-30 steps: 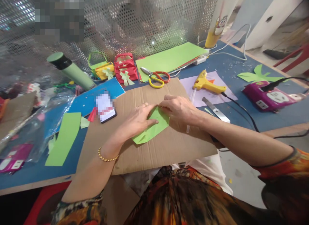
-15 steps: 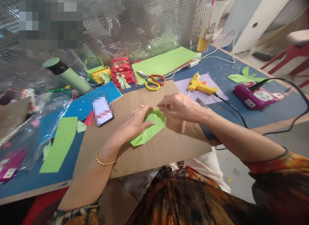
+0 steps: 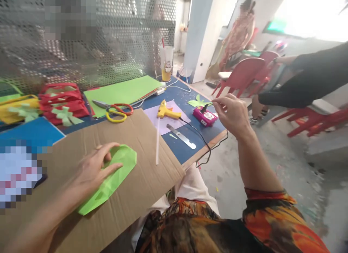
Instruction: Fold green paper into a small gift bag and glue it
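My left hand (image 3: 95, 168) holds a folded light-green paper piece (image 3: 119, 173) down on a sheet of brown cardboard (image 3: 141, 137). The thumb lies across the paper and the fingers curl at its upper edge. Raised out past the table's right edge, my right hand (image 3: 231, 113) has its thumb and fingertips pinched together. Whatever may be between them is too small to make out. Behind those fingertips is a purple power socket (image 3: 204, 117) with a black plug in it. A yellow hot glue gun (image 3: 167, 111) with a clear glue stick (image 3: 157, 144) lies on lilac paper (image 3: 152, 115).
Scissors (image 3: 116, 111) lie at the cardboard's far edge, by a stack of green sheets (image 3: 125, 91). A metal blade (image 3: 182, 137) and the glue gun's black cord (image 3: 198, 131) are on the right. A drink cup (image 3: 166, 64) stands behind. Another person's dark sleeve (image 3: 307, 77) reaches in from the right.
My right hand has moved away from the green paper, up and to the right, over the table's edge. My left hand stays on the paper. The view has swung right.
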Demonstrator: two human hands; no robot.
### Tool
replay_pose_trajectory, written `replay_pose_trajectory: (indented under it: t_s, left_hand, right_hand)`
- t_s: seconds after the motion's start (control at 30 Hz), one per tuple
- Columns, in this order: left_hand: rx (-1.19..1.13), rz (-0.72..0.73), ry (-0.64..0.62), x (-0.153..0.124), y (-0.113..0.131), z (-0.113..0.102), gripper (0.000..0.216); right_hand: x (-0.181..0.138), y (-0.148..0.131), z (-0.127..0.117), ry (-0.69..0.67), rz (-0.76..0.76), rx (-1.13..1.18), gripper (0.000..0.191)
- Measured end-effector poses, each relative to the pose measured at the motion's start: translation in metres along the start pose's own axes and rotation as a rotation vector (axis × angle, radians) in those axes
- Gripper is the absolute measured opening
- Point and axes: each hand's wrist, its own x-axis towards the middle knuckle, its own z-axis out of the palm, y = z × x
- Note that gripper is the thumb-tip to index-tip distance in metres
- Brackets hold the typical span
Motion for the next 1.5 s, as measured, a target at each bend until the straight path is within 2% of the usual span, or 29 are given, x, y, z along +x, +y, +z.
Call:
replay_pose_trajectory:
  t_s: [0.07,0.13,0.27,0.37,0.43,0.57,0.7,0.8,0.87,1.0,1.1,1.17,1.27,1.37,1.5]
  left_hand:
    - [0.013,-0.001,0.019,-0.001,-0.003,0.002,0.037]
    - [0.020,0.002,-0.005,-0.001,-0.002,0.001,0.037]
    - [0.038,0.003,-0.095,-0.003,0.010,-0.009,0.041]
    - [0.063,0.018,-0.113,-0.007,0.023,-0.015,0.040]
    - [0.090,0.022,-0.135,-0.009,0.028,-0.016,0.038]
    - [0.116,0.005,-0.131,-0.011,0.032,-0.015,0.040]
    - [0.123,-0.016,-0.143,-0.012,0.034,-0.015,0.041]
    - [0.118,-0.020,-0.154,-0.012,0.035,-0.016,0.041]
    - [0.108,-0.012,-0.154,-0.013,0.035,-0.016,0.041]
    - [0.091,0.023,-0.146,-0.015,0.032,-0.016,0.041]
    - [0.090,0.038,-0.135,-0.016,0.031,-0.015,0.040]
    - [0.090,0.046,-0.127,-0.017,0.030,-0.014,0.039]
    - [0.086,0.052,-0.124,-0.018,0.029,-0.014,0.037]
    - [0.090,0.049,-0.115,-0.018,0.029,-0.015,0.036]
    - [0.080,0.056,-0.116,-0.018,0.029,-0.015,0.038]
  right_hand:
    - [-0.002,-0.003,0.004,-0.064,-0.038,0.011,0.029]
    - [0.000,-0.018,0.013,-0.191,-0.140,0.040,0.029]
    - [0.019,-0.060,0.051,-0.427,-0.356,-0.024,0.031]
    - [0.036,-0.081,0.086,-0.540,-0.316,-0.172,0.035]
    - [0.044,-0.086,0.104,-0.595,-0.274,-0.170,0.040]
    - [0.050,-0.082,0.121,-0.626,-0.280,-0.131,0.034]
    - [0.049,-0.073,0.124,-0.583,-0.281,-0.112,0.026]
    - [0.050,-0.073,0.120,-0.504,-0.131,-0.009,0.040]
    - [0.055,-0.075,0.113,-0.442,-0.005,0.121,0.042]
    - [0.066,-0.087,0.093,-0.423,0.124,0.384,0.017]
    - [0.068,-0.097,0.084,-0.449,0.250,0.796,0.028]
    - [0.064,-0.105,0.083,-0.504,0.279,1.039,0.033]
    - [0.053,-0.115,0.084,-0.674,0.283,1.219,0.033]
    - [0.041,-0.122,0.088,-0.863,0.254,1.230,0.039]
    - [0.032,-0.124,0.093,-1.032,0.095,1.171,0.045]
